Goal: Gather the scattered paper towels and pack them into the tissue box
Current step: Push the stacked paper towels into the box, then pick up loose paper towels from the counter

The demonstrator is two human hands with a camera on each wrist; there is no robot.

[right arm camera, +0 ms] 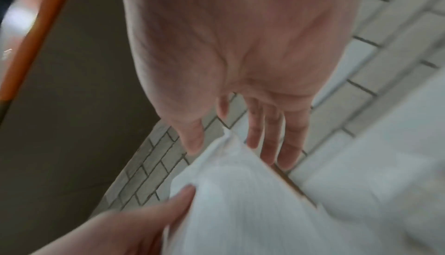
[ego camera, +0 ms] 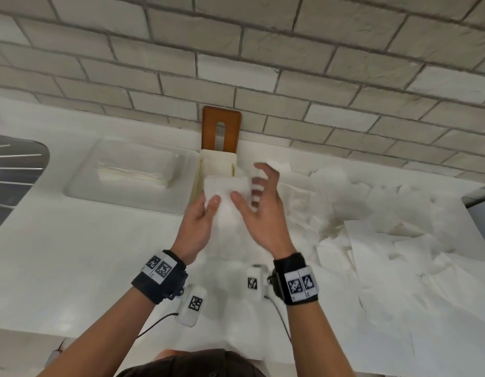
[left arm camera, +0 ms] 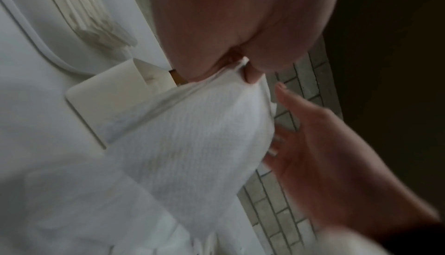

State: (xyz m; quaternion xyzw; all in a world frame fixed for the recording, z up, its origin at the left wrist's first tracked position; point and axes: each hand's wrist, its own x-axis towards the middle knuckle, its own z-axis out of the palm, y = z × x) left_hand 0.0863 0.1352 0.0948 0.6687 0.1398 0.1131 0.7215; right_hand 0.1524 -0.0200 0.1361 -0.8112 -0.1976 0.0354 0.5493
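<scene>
Two hands are up over the white bench [ego camera: 72, 254] in my head view. My left hand [ego camera: 200, 224] pinches a folded paper towel [ego camera: 226, 190] between thumb and fingers, holding it just above the open cream tissue box [ego camera: 218, 159], which stands against the brick wall [ego camera: 263, 50] with its brown slotted lid [ego camera: 221, 129] tipped up behind it. My right hand [ego camera: 263, 205] sits just beside the towel with fingers spread and straight; the right wrist view shows its fingertips [right arm camera: 269, 145] close to the towel's edge, gripping nothing. Blur keeps me from telling whether they touch the sheet. Scattered paper towels [ego camera: 385, 227] cover the bench to my right. Left of the box sits a clear tray [ego camera: 121, 197] holding a neat stack of sheets [ego camera: 132, 172].
</scene>
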